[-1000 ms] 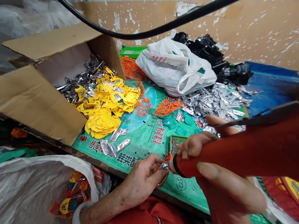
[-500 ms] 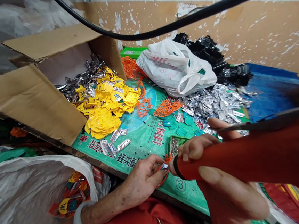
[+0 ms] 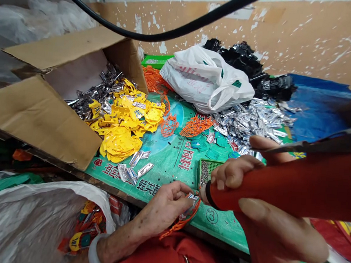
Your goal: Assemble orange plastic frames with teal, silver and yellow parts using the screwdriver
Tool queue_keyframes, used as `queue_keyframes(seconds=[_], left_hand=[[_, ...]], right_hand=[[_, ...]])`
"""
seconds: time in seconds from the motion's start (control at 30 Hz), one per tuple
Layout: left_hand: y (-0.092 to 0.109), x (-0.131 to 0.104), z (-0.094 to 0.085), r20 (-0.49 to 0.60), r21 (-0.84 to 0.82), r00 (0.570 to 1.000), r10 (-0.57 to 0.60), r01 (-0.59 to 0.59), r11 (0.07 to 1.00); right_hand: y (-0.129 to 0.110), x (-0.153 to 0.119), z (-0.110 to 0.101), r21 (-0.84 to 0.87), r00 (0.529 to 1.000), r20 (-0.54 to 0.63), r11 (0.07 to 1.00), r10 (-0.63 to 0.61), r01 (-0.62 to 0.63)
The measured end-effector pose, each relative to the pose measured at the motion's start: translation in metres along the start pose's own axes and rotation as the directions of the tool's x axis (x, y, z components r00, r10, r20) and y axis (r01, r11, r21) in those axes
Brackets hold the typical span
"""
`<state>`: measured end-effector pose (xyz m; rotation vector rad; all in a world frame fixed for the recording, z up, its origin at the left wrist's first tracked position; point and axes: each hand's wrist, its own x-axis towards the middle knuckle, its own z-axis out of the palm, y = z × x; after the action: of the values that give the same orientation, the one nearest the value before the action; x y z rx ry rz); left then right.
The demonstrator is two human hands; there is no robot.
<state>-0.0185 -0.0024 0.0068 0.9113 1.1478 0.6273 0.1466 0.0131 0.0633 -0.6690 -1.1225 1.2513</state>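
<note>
Patchy tan wall (image 3: 309, 41) behind green-covered table (image 3: 167, 159)

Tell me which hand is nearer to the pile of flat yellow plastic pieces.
Left. The left hand is in front and to the right of the pile; the right hand, around the red handheld tool, is farther right.

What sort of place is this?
Probably a small assembly workshop, judging by the heaped yellow parts, the pile of silvery pieces and the red gun-shaped tool.
</note>
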Motion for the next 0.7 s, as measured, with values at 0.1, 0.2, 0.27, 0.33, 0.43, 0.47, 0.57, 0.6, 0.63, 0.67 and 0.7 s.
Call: queue_keyframes(seconds=[0.1, 0.2, 0.27, 0.33, 0.43, 0.47, 0.57, 0.6, 0.63, 0.67, 0.7], left_hand=[[-0.003, 0.002, -0.002, 0.018, -0.029, 1.000, 0.000, 0.000, 1.000], [-0.004, 0.003, -0.002, 0.033, -0.045, 0.999, 0.004, -0.002, 0.999], [-0.004, 0.003, -0.002, 0.045, -0.042, 0.999, 0.006, -0.004, 0.999], [-0.003, 0.002, -0.002, 0.053, -0.032, 0.999, 0.009, -0.007, 0.999], [0.000, 0.002, -0.001, 0.047, -0.015, 0.999, 0.010, -0.010, 1.000], [0.000, 0.002, -0.001, 0.042, -0.011, 0.999, 0.011, -0.011, 1.000], [0.000, 0.003, 0.000, 0.042, 0.000, 0.999, 0.017, -0.017, 1.000], [0.000, 0.003, 0.000, 0.040, 0.000, 0.999, 0.017, -0.017, 1.000], [-0.001, 0.003, -0.001, 0.039, 0.000, 0.999, 0.015, -0.015, 1.000], [-0.001, 0.003, -0.001, 0.035, -0.002, 0.999, 0.013, -0.013, 1.000], [-0.002, 0.004, -0.001, 0.032, -0.007, 0.999, 0.011, -0.011, 1.000]], right_hand=[[-0.002, 0.000, 0.005, -0.015, 0.999, -0.009, 0.999, -0.035, 0.035], [-0.003, 0.000, 0.007, -0.030, 0.999, 0.014, 0.998, -0.048, 0.049], [-0.001, 0.001, 0.006, -0.032, 0.998, 0.026, 0.998, -0.051, 0.051], [0.003, 0.001, 0.004, -0.013, 0.999, 0.030, 0.999, -0.044, 0.045], [0.008, 0.001, 0.003, 0.013, 0.999, 0.029, 0.999, -0.041, 0.040], [0.009, 0.001, 0.003, 0.018, 0.999, 0.025, 0.999, -0.039, 0.039], [0.011, 0.000, 0.003, 0.027, 0.999, 0.011, 0.999, -0.035, 0.035], [0.012, 0.000, 0.002, 0.036, 0.999, 0.015, 0.999, -0.035, 0.034], [0.012, 0.000, 0.002, 0.042, 0.999, 0.021, 0.998, -0.040, 0.039], [0.012, 0.000, 0.002, 0.046, 0.999, 0.028, 0.998, -0.042, 0.041], [0.013, 0.000, 0.001, 0.047, 0.999, 0.029, 0.998, -0.043, 0.042]])
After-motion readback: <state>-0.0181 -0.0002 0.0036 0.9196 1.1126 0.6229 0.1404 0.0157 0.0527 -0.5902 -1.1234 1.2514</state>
